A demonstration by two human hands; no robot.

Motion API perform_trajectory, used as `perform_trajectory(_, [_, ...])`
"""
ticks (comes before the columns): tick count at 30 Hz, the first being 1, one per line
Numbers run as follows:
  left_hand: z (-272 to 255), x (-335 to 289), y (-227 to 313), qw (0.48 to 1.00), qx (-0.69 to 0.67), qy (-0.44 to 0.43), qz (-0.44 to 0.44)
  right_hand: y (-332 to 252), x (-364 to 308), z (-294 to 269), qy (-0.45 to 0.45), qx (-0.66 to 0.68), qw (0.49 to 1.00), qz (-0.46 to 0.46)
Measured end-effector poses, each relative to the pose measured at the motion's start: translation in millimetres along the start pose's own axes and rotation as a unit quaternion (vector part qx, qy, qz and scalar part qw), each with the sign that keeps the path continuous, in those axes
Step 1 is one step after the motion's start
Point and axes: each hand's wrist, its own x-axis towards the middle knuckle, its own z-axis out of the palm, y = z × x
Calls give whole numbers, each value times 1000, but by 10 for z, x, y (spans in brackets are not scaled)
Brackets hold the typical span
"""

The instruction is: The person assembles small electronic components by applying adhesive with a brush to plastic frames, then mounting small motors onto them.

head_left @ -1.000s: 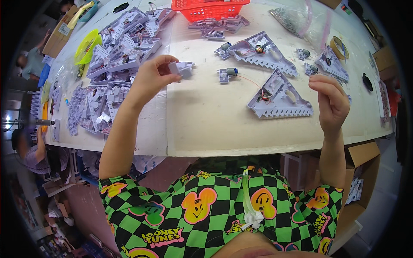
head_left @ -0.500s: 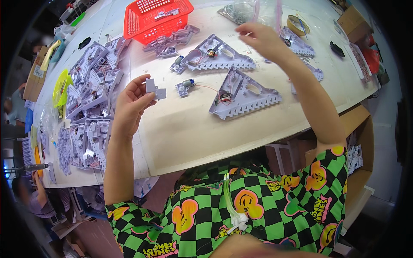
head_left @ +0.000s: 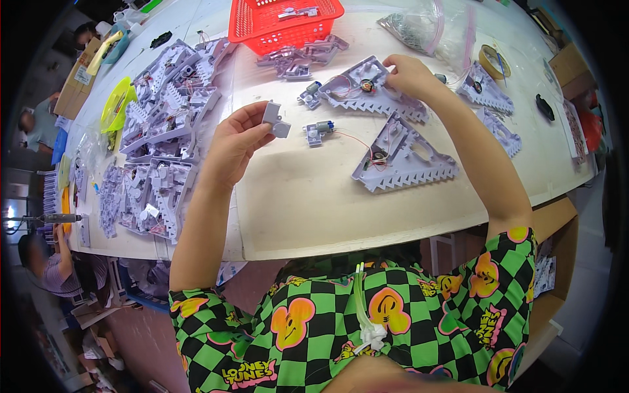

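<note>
So my left hand point(head_left: 237, 143) has a small lilac part point(head_left: 278, 121) pinched between thumb and fingers, up over the table point(head_left: 295, 216) just left of the motor point(head_left: 324, 126). My right hand point(head_left: 411, 75) is by the upper frame point(head_left: 347, 85), fingers bunched, and honestly can't tell if they're holding anything.

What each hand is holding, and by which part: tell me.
The left hand pinches a small grey plastic part by its left side. The right hand is over a triangular housing; whether it holds anything cannot be told.
</note>
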Motion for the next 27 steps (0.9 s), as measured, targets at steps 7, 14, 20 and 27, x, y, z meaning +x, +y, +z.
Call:
perform_trajectory(7, [85,142,-7,1000,-2,-10,-10,287,-134,-139,12,7,999,34])
perform_trajectory(14, [111,332,4,998,35,-52,0,-241,-389,-316,153,-13,979,-137])
perform_trajectory(20, [225,421,106,994,35,-106,-4,-1058,-392,-110,86,23,903,-420])
perform_trajectory(27, [304,501,254,997,16,-60,44,-1003,-204,-169,131,-30,898,-419])
